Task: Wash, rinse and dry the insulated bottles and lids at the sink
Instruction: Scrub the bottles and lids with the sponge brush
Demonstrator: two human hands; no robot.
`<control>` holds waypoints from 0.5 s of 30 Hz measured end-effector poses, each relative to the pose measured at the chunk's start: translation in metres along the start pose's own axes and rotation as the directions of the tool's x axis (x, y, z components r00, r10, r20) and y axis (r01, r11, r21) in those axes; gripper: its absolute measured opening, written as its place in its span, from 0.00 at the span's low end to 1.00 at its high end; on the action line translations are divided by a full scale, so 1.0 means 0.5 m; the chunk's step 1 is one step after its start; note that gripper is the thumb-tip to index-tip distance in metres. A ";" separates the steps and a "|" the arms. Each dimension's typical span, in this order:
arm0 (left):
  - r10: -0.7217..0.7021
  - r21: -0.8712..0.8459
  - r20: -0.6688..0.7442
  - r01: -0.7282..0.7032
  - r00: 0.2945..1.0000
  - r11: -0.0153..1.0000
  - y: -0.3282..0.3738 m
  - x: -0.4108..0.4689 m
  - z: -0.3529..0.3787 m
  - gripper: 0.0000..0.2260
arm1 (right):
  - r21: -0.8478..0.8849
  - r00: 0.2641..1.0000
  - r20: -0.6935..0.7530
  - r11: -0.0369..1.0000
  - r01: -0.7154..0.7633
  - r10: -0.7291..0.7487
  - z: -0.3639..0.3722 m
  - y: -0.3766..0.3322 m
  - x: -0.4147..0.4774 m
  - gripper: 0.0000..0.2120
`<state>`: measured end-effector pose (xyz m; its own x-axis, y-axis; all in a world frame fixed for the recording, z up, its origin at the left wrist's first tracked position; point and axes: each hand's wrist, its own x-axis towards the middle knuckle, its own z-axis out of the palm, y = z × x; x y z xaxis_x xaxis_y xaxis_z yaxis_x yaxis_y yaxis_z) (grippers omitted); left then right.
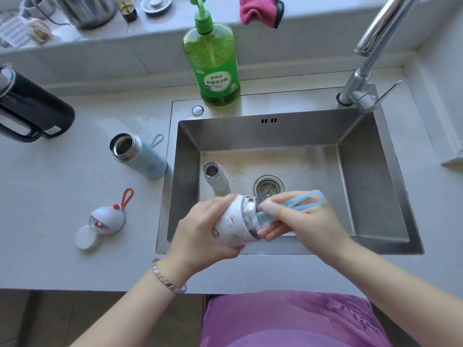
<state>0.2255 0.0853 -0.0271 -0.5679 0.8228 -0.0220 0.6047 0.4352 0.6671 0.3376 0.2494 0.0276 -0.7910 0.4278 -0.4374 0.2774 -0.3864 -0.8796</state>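
Observation:
My left hand (200,229) grips a white patterned insulated bottle (234,224), tilted on its side over the front of the sink (375,184), its steel mouth pointing right. My right hand (300,221) holds a light blue looped brush handle (304,201) whose end goes into the bottle's mouth. A second white bottle (215,176) stands open in the sink's left corner. A pale blue bottle (140,156) stands open on the counter left of the sink. A white lid with a red loop (107,219) and a round white cap (86,237) lie on the counter.
A green dish soap pump bottle (215,63) stands behind the sink. The chrome tap (363,81) rises at the back right. A black kettle (30,108) sits at the far left. A pink cloth (258,11) hangs on the ledge. The drain strainer (268,187) lies mid-sink.

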 end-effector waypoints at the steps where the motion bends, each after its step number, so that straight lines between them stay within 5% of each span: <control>1: 0.002 -0.015 0.005 -0.002 1.000 1.000 0.005 0.001 0.003 0.35 | 0.014 1.000 -0.003 1.000 0.006 -0.006 0.004 -0.004 0.007 0.07; 8: -0.063 -0.243 -0.053 0.048 0.997 0.969 -0.007 0.004 -0.036 0.34 | -0.036 0.980 -0.122 0.987 0.156 -0.159 -0.044 -0.059 0.016 0.04; 15: -0.046 -0.334 0.121 0.085 0.992 0.939 0.009 -0.011 -0.009 0.35 | -0.008 0.982 -0.035 0.983 0.186 -0.186 -0.003 -0.025 -0.014 0.03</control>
<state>0.2290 0.0814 -0.0206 -0.5233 0.8400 -0.1433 0.3330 0.3563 0.8730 0.3407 0.2525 0.0412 -0.8089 0.5208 -0.2727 0.1300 -0.2940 -0.9469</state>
